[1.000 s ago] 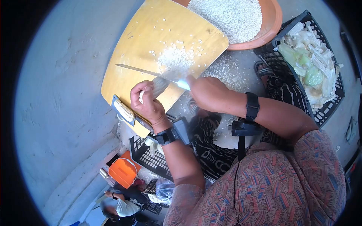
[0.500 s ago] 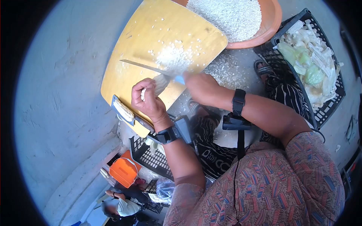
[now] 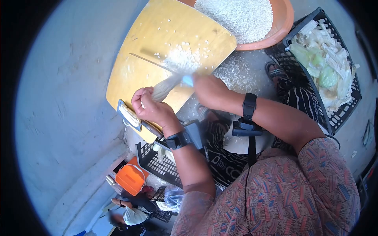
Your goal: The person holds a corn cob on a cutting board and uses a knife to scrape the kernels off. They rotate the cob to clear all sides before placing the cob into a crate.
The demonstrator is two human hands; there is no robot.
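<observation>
My left hand (image 3: 155, 110) is closed around the end of a pale corn cob (image 3: 163, 89), held at a slant above a yellow board (image 3: 138, 84). My right hand (image 3: 211, 90) grips a knife by its blue handle (image 3: 188, 80). The long thin blade (image 3: 151, 63) points away to the left over the board, and its base is blurred next to the cob. Cut white kernels (image 3: 182, 59) lie heaped and scattered under the blade. Near my left wrist, another cob (image 3: 129, 113) lies on a wide, dark-handled blade (image 3: 136, 122) at the board's edge.
An orange basin (image 3: 284, 23) of white kernels (image 3: 236, 19) stands beyond the board. On the right, a black crate (image 3: 352, 92) holds husks and stripped cobs. Another black crate (image 3: 167, 169) and an orange bucket (image 3: 130, 177) are below. A person (image 3: 134, 215) is at lower left.
The knife blade has swung slightly, its tip shifting upward. My left hand has tilted, and more of the cob shows beyond its fingers. My right hand stays in nearly the same place.
</observation>
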